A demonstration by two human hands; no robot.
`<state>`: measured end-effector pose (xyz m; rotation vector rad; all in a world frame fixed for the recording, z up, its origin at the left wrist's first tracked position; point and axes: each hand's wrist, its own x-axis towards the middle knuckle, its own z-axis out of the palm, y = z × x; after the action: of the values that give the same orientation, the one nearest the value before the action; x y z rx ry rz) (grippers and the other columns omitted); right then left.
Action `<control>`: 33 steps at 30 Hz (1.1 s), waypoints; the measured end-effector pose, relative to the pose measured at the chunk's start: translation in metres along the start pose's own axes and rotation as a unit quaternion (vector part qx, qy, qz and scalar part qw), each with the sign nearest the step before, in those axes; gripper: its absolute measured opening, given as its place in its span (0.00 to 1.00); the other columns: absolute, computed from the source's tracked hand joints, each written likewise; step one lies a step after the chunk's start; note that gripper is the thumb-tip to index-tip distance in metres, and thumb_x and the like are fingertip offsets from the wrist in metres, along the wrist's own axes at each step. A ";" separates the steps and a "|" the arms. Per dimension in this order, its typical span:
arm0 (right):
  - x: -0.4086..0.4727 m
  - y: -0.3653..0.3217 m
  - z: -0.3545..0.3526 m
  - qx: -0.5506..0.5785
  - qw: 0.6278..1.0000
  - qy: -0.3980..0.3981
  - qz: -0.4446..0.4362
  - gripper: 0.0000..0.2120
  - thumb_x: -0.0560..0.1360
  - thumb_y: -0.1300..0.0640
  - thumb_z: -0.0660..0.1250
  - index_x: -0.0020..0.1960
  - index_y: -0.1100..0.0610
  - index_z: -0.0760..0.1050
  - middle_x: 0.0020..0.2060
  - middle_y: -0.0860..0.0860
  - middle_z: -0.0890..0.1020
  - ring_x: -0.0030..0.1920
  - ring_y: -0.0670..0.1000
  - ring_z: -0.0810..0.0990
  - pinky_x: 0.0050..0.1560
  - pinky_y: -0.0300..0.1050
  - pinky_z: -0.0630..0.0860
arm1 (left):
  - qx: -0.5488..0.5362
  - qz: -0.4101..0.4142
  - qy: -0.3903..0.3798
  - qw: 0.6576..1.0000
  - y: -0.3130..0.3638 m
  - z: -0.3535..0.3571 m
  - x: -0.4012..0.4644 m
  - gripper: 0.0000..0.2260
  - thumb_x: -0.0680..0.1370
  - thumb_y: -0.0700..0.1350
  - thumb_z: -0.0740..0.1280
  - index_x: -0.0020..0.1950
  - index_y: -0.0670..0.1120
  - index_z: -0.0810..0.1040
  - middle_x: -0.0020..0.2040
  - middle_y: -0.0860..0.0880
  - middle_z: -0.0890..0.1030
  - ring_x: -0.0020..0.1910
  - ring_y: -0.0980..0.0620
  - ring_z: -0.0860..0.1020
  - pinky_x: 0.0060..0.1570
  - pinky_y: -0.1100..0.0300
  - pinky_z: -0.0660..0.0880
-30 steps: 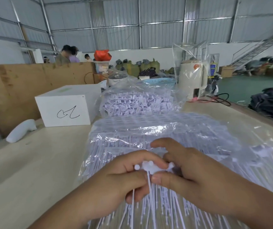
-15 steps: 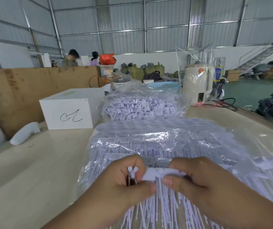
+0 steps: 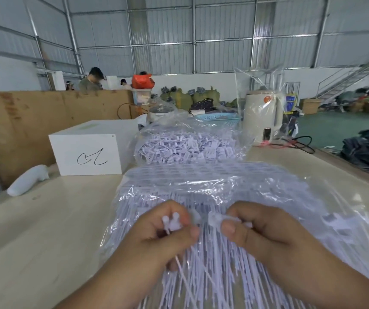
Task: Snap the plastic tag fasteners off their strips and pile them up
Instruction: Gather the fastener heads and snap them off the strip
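Fasteners (image 3: 172, 222) sit pinched in our left hand (image 3: 156, 244), a strip (image 3: 218, 219) pinched in our right hand (image 3: 266, 237), both over the bag of strips (image 3: 235, 192), and behind that bag the pile (image 3: 190, 146) looks large, yet we judge most strips unsnapped.

Two bare forearms, no sleeves

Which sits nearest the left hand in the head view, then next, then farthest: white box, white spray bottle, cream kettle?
From the left hand:
1. White spray bottle, lying at far left on the table.
2. White box, behind and left.
3. Cream kettle, far back right, under plastic.
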<state>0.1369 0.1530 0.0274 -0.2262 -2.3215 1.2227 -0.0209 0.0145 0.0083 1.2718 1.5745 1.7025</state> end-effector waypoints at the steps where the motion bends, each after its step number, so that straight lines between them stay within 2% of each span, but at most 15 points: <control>1: -0.001 0.001 0.004 -0.005 1.000 -0.026 -0.008 0.17 0.75 0.38 0.64 0.37 0.50 0.73 0.28 0.46 0.65 0.30 0.45 0.64 0.31 0.37 0.60 | 0.012 -0.002 -0.042 0.999 0.002 0.001 -0.002 0.06 0.63 0.52 0.73 0.35 0.53 0.78 0.25 0.53 0.73 0.23 0.58 0.71 0.24 0.69 0.66; 3: -0.001 0.004 0.010 -0.049 0.997 -0.043 -0.032 0.16 0.73 0.34 0.64 0.42 0.48 0.74 0.28 0.47 0.70 0.29 0.42 0.66 0.31 0.35 0.61 | 0.032 0.001 -0.083 0.996 0.004 0.003 -0.005 0.04 0.67 0.50 0.72 0.41 0.53 0.81 0.29 0.44 0.75 0.27 0.56 0.73 0.27 0.66 0.68; 5: -0.001 0.006 0.014 -0.084 0.995 -0.033 -0.047 0.18 0.70 0.33 0.63 0.45 0.47 0.73 0.27 0.45 0.72 0.27 0.42 0.68 0.30 0.34 0.62 | 0.025 -0.001 -0.089 0.996 0.005 0.002 -0.004 0.06 0.69 0.48 0.71 0.45 0.51 0.82 0.39 0.33 0.75 0.33 0.51 0.74 0.34 0.61 0.69; 7: 0.000 0.009 0.015 -0.101 0.994 -0.012 -0.048 0.18 0.71 0.31 0.63 0.48 0.45 0.71 0.28 0.46 0.75 0.27 0.42 0.70 0.30 0.35 0.62 | 0.014 -0.015 -0.101 0.995 0.007 -0.002 -0.003 0.11 0.69 0.42 0.68 0.49 0.51 0.83 0.45 0.33 0.77 0.39 0.48 0.74 0.39 0.57 0.69; 9: 0.000 0.013 0.015 -0.102 0.994 -0.006 -0.041 0.19 0.70 0.29 0.61 0.51 0.41 0.69 0.32 0.52 0.77 0.28 0.42 0.70 0.31 0.41 0.64 | 0.016 -0.024 -0.135 0.990 0.007 -0.004 -0.003 0.14 0.69 0.40 0.66 0.51 0.53 0.83 0.50 0.33 0.78 0.43 0.48 0.74 0.44 0.56 0.68; 10: 0.001 0.014 0.016 -0.100 0.994 -0.012 -0.037 0.19 0.69 0.28 0.61 0.52 0.39 0.68 0.33 0.54 0.78 0.28 0.42 0.70 0.31 0.42 0.65 | 0.017 -0.022 -0.155 0.988 0.007 -0.004 -0.002 0.13 0.70 0.40 0.67 0.51 0.53 0.83 0.50 0.35 0.79 0.42 0.50 0.74 0.43 0.57 0.69; 13: 0.002 0.019 0.020 -0.108 0.992 -0.040 -0.048 0.18 0.70 0.29 0.60 0.55 0.36 0.66 0.37 0.54 0.80 0.28 0.45 0.72 0.31 0.44 0.68 | 0.015 -0.021 -0.168 0.985 0.006 -0.003 -0.003 0.06 0.72 0.45 0.72 0.48 0.52 0.82 0.39 0.48 0.78 0.32 0.57 0.72 0.32 0.66 0.70; 17: 0.001 0.017 0.019 -0.130 0.989 -0.058 -0.038 0.19 0.71 0.30 0.58 0.57 0.37 0.68 0.37 0.52 0.80 0.33 0.48 0.77 0.35 0.49 0.73 | 0.022 -0.015 -0.151 0.988 0.006 -0.004 -0.002 0.03 0.72 0.44 0.73 0.42 0.53 0.83 0.35 0.52 0.78 0.30 0.58 0.73 0.29 0.67 0.70; 20: 0.001 0.014 0.007 -0.212 0.974 -0.078 -0.030 0.22 0.73 0.30 0.57 0.49 0.48 0.74 0.35 0.50 0.77 0.33 0.47 0.76 0.35 0.47 0.72 | 0.031 -0.011 -0.116 0.993 0.006 -0.006 -0.001 0.04 0.70 0.42 0.73 0.38 0.51 0.81 0.30 0.55 0.75 0.28 0.60 0.72 0.29 0.68 0.70; 22: 0.000 0.014 0.003 -0.223 0.972 -0.063 -0.029 0.17 0.76 0.35 0.59 0.41 0.47 0.72 0.31 0.47 0.75 0.29 0.45 0.73 0.31 0.39 0.66 | 0.034 -0.009 -0.106 0.994 0.006 -0.005 -0.002 0.06 0.69 0.41 0.74 0.37 0.50 0.80 0.29 0.58 0.74 0.27 0.62 0.71 0.29 0.72 0.68; 24: 0.001 0.013 0.004 -0.215 0.975 -0.036 -0.032 0.15 0.75 0.37 0.60 0.40 0.47 0.71 0.29 0.43 0.74 0.27 0.44 0.71 0.28 0.36 0.64 | 0.034 -0.004 -0.083 0.996 0.007 -0.001 -0.003 0.08 0.68 0.40 0.75 0.36 0.50 0.79 0.28 0.58 0.74 0.26 0.63 0.70 0.28 0.73 0.66; 28: 0.004 0.010 0.016 -0.174 0.984 0.041 -0.022 0.13 0.74 0.39 0.62 0.39 0.46 0.70 0.26 0.43 0.72 0.25 0.44 0.67 0.26 0.36 0.62 | 0.047 0.024 0.026 0.998 0.007 0.011 -0.004 0.13 0.72 0.37 0.74 0.32 0.51 0.77 0.27 0.56 0.71 0.25 0.58 0.66 0.26 0.69 0.64; 31: 0.006 0.006 0.026 -0.160 0.982 0.097 -0.038 0.19 0.71 0.33 0.58 0.36 0.49 0.67 0.25 0.43 0.71 0.26 0.45 0.67 0.27 0.38 0.62 | 0.025 0.048 0.096 0.994 0.009 0.018 -0.004 0.14 0.72 0.37 0.73 0.31 0.51 0.76 0.25 0.55 0.68 0.23 0.58 0.64 0.24 0.69 0.63; 33: 0.006 0.001 0.035 -0.139 0.983 0.114 -0.044 0.22 0.69 0.31 0.55 0.35 0.50 0.66 0.25 0.42 0.71 0.25 0.45 0.67 0.27 0.38 0.63 | 0.012 0.068 0.134 0.989 0.011 0.021 -0.005 0.11 0.70 0.41 0.74 0.32 0.51 0.76 0.25 0.55 0.70 0.23 0.57 0.64 0.23 0.68 0.63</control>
<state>0.1138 0.1305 0.0118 -0.3379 -2.2658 0.7821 0.0020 0.0184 0.0150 1.2280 1.6949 2.0160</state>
